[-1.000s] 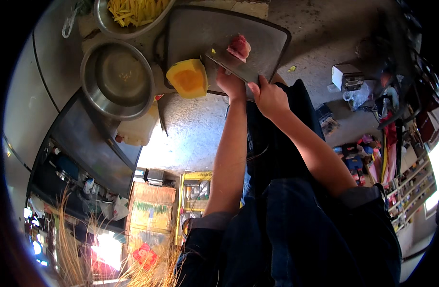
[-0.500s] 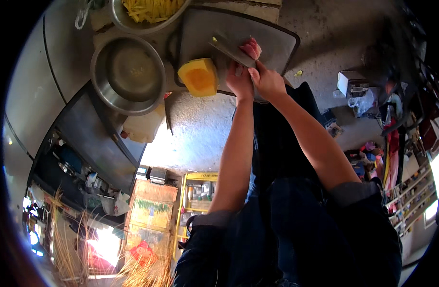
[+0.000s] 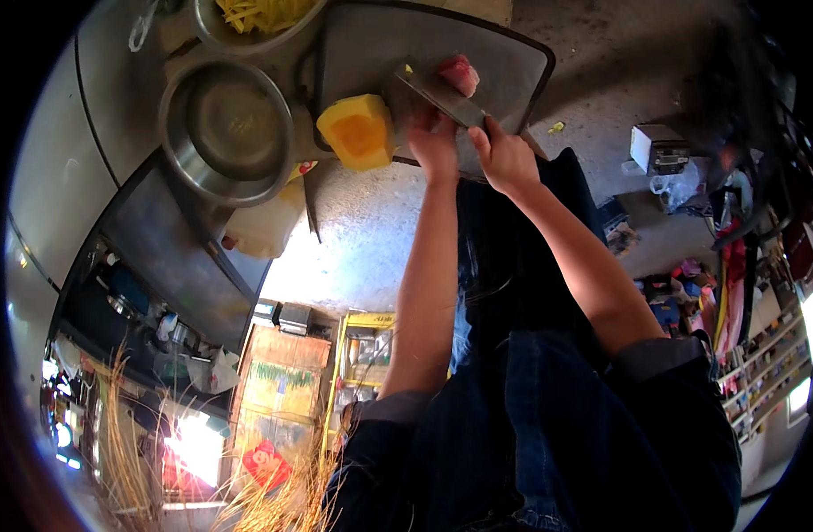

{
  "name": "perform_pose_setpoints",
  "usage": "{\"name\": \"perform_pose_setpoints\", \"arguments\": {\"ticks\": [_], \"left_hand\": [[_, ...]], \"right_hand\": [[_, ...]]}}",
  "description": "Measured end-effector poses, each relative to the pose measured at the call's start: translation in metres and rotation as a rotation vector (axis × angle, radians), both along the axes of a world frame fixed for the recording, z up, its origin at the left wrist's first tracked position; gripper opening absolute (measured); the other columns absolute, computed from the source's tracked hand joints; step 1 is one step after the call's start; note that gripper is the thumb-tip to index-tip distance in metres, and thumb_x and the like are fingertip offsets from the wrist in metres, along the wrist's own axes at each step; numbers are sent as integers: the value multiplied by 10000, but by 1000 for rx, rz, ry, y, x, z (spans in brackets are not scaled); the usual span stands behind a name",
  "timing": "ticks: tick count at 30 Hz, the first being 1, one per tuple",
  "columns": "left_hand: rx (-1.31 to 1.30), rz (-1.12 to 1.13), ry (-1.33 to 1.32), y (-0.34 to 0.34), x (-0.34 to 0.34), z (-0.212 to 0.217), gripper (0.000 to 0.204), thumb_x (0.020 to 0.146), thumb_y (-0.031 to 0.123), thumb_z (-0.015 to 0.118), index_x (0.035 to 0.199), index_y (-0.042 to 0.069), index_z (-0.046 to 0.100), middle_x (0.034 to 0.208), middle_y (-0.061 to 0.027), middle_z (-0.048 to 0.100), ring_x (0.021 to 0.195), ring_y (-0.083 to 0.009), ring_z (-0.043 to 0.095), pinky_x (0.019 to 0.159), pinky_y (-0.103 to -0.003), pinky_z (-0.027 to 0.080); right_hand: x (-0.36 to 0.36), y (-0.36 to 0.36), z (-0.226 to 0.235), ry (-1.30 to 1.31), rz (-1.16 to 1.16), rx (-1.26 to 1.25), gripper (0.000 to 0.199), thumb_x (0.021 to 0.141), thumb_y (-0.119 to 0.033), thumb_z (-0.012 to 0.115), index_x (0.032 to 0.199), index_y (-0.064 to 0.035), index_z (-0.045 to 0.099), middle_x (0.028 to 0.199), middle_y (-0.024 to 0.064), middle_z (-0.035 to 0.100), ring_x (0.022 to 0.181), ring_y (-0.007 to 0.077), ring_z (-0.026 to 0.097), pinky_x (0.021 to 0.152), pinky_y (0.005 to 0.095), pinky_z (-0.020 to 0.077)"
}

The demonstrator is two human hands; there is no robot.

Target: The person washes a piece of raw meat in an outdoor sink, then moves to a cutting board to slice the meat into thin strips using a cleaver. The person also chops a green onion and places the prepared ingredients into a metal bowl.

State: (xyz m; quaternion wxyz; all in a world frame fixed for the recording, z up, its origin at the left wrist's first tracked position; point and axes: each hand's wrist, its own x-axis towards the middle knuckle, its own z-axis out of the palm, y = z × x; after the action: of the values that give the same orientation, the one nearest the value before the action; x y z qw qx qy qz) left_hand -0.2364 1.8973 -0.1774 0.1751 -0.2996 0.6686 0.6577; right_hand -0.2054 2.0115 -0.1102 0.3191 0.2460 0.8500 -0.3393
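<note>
Fingers of our right hand (image 3: 506,158) wrap the cleaver (image 3: 440,97) handle, while our left hand (image 3: 433,142) (curled, grasp unclear) rests on the board (image 3: 513,62), both arms outstretched.

Both forearms enter from the lower edge, extended forward and upward, bare from rolled dark sleeves near the elbows. Left hand (image 3: 433,142): fingers curled, knuckles up, pressed down at the far reach. Right hand (image 3: 506,160): closed in a fist grip, thumb side toward the left hand. The hands sit just beside each other, wrists nearly straight.
</note>
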Motion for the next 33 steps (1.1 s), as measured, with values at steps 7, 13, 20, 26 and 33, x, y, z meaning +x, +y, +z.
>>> {"name": "perform_pose_setpoints", "arguments": {"ticks": [7, 13, 20, 26, 33], "left_hand": [[-116, 63, -12, 14, -5, 27, 325, 836, 104, 658, 1129, -31, 622, 1009, -105, 677, 947, -171, 598, 843, -306, 464], [-225, 39, 43, 7, -1, 3, 302, 839, 181, 653, 1055, -28, 632, 925, -134, 678, 864, -173, 603, 774, -318, 470], [-220, -14, 86, 4, -1, 5, 282, 815, 158, 676, 1036, -13, 633, 937, -83, 685, 859, -153, 596, 768, -303, 474], [-195, 53, 50, 14, -9, 22, 253, 782, 136, 709, 973, -18, 648, 896, -79, 685, 821, -146, 593, 761, -291, 473], [-243, 12, 82, 17, -6, 19, 208, 815, 97, 672, 983, -26, 662, 946, -47, 671, 823, -115, 573, 735, -276, 478]], "right_hand": [[4, 13, 8, 116, 16, -33, 637, 968, -556, 281, 1202, -20, 534, 801, 248, 655, 781, 438, 633, 706, 508, 499], [31, 22, 62, 16, 60, -58, 565, 984, -478, 323, 1233, -13, 525, 770, 247, 649, 746, 420, 637, 681, 503, 498], [31, 25, 74, -67, 89, -51, 567, 987, -473, 327, 1269, -11, 494, 735, 231, 649, 716, 408, 641, 656, 493, 503], [32, 18, 67, -108, 103, 21, 565, 979, -486, 339, 1271, -27, 494, 734, 227, 653, 712, 411, 645, 629, 505, 506], [31, 6, 52, -72, 58, 51, 556, 968, -505, 354, 1237, -46, 518, 742, 230, 653, 727, 431, 640, 635, 523, 507]]}}
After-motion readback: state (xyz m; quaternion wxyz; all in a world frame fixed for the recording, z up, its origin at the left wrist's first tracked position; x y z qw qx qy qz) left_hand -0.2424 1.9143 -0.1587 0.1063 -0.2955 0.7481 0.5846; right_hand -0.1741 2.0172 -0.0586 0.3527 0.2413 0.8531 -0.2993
